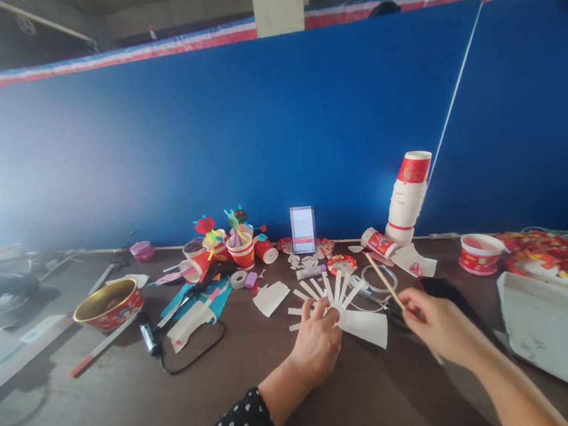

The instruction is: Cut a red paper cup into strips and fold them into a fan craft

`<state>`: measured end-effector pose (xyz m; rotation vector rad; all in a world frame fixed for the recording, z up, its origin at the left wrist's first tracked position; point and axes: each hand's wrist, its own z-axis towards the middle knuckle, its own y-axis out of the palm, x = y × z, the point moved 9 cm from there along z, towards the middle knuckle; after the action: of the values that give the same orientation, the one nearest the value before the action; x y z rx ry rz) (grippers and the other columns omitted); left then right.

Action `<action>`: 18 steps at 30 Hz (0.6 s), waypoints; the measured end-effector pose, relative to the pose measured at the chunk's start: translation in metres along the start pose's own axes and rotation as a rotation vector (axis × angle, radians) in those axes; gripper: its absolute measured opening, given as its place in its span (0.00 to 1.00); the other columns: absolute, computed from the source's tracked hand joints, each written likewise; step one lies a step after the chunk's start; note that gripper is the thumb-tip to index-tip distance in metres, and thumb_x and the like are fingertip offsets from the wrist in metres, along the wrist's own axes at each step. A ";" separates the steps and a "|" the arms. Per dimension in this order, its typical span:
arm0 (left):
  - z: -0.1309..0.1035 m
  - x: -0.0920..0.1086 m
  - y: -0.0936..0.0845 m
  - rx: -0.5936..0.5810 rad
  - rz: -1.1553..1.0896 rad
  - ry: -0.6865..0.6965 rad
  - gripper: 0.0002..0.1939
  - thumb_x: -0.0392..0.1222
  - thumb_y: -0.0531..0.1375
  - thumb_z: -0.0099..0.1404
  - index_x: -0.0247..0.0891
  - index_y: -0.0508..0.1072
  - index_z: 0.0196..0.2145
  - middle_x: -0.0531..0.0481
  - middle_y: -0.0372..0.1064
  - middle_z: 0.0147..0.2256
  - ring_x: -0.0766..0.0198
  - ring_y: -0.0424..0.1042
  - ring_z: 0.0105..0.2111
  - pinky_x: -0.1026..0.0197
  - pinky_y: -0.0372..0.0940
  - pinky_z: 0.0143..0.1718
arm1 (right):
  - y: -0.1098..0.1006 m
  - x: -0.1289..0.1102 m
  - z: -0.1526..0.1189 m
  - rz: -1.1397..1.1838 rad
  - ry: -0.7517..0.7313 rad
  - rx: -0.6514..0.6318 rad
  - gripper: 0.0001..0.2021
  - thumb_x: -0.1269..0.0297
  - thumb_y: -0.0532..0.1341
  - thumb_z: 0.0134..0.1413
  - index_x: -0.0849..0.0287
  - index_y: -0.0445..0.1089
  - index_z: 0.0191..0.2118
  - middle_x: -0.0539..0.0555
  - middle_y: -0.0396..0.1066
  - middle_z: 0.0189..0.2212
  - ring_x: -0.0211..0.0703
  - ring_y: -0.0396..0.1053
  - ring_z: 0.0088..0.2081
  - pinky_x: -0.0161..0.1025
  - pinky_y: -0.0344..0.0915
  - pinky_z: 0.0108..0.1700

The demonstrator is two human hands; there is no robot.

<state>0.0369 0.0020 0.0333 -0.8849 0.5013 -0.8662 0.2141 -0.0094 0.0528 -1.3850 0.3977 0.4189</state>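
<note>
A white paper piece, cut into several strips that fan out at its far and left sides, lies on the brown table. My left hand is on it with bent fingers pressed to its middle. To the right, my right hand pinches a thin wooden stick between thumb and fingers. The stick slants up to the left, its lower end showing beneath the hand. A glue stick lies just behind the strips.
Paper cups with colourful figures, a gold-rimmed bowl and a glue gun with its cable are left. A tall cup stack, a red-and-white tub and a white tray are right. A blue partition stands behind.
</note>
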 end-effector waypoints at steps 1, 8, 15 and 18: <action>0.000 0.000 0.002 0.000 0.011 0.001 0.10 0.30 0.57 0.59 0.35 0.68 0.21 0.48 0.67 0.34 0.53 0.57 0.48 0.47 0.50 0.47 | 0.010 -0.013 0.001 0.040 -0.034 -0.012 0.06 0.64 0.51 0.52 0.54 0.63 0.35 0.49 0.73 0.26 0.40 0.70 0.26 0.33 0.59 0.30; -0.003 -0.005 -0.010 0.008 -0.032 -0.088 0.05 0.35 0.58 0.61 0.38 0.71 0.28 0.48 0.68 0.35 0.54 0.59 0.44 0.46 0.51 0.47 | 0.058 -0.050 -0.001 0.144 -0.105 -0.175 0.10 0.69 0.51 0.50 0.55 0.65 0.39 0.48 0.72 0.23 0.40 0.70 0.26 0.32 0.56 0.29; -0.006 -0.035 -0.053 0.218 -0.324 -0.315 0.11 0.34 0.51 0.63 0.37 0.73 0.38 0.44 0.71 0.36 0.55 0.62 0.41 0.50 0.57 0.44 | 0.046 -0.034 -0.001 -0.003 -0.053 -0.148 0.12 0.70 0.52 0.49 0.52 0.66 0.40 0.47 0.73 0.25 0.40 0.71 0.27 0.32 0.55 0.29; -0.008 -0.054 -0.040 0.196 -0.461 -0.426 0.12 0.33 0.52 0.61 0.34 0.72 0.40 0.43 0.71 0.37 0.56 0.65 0.39 0.53 0.61 0.42 | 0.037 -0.034 -0.001 -0.065 -0.049 -0.076 0.10 0.68 0.52 0.50 0.52 0.67 0.37 0.49 0.73 0.27 0.43 0.71 0.29 0.33 0.55 0.29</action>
<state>-0.0167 0.0291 0.0643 -0.9856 -0.1662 -1.0848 0.1660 -0.0069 0.0388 -1.4547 0.2983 0.4173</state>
